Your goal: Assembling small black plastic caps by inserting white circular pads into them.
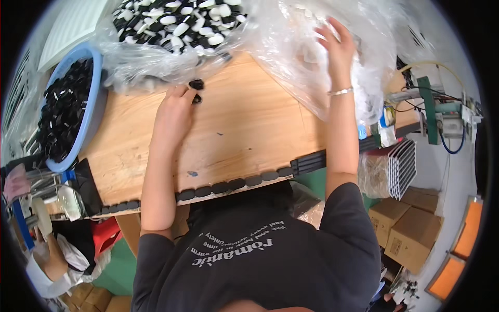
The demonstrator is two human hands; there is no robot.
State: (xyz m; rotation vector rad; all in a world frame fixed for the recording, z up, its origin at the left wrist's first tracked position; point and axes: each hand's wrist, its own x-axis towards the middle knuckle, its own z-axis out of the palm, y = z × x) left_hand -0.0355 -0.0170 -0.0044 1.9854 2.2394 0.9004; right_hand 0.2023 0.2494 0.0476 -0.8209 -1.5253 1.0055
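A small black plastic piece [197,98], seemingly pinched by the left hand [175,112] at upper centre-left, is best held steady while the plastic bag [293,65], upper right, is searched gently by the open-fingered, seemingly empty right hand [340,49].

You are facing a pale wooden tabletop [254,125], black pads [221,187] lining its near edge. Green floor [118,275] is showing below on your left. To your right, a whitish wall [471,177] is rising behind brown cartons [416,234], and orange panels [469,228] are standing beyond.
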